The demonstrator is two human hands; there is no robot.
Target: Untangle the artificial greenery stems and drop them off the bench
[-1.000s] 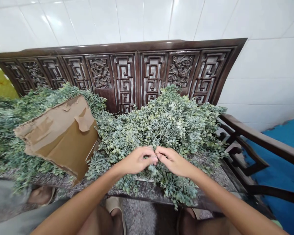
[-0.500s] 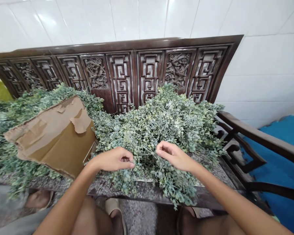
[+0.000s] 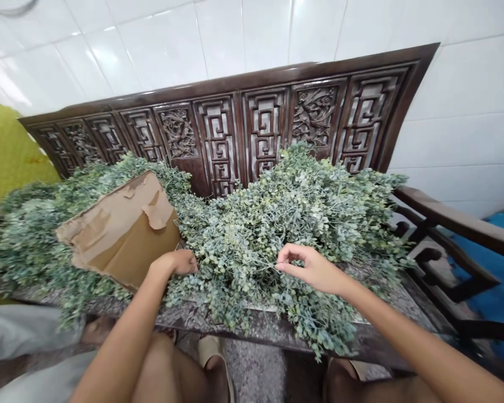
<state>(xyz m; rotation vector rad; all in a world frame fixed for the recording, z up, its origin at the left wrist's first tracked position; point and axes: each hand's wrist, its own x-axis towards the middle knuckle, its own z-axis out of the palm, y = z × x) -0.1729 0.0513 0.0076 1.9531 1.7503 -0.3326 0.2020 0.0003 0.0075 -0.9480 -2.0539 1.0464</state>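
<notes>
Small-leaved, dusty blue-green foliage lies in a loose, bushy heap along the bench, pale thin stems tangled through it, some sprays drooping over the front edge.

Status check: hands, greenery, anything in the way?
Left hand near torn cardboard; right hand at the greenery, both grips unclear. It lies heaped on the bench. Cardboard hides part of it.

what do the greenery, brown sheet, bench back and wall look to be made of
Greenery: likely matte plastic, by its frosted blue-green look; real foliage isn't ruled out.
Brown sheet: dull cardboard, with ragged edges and a peeled paper layer.
Bench back: probably wood, dark and glossy, by its carving and highlights.
Wall: probably glazed white tile, by its straight joints and glare.
</notes>
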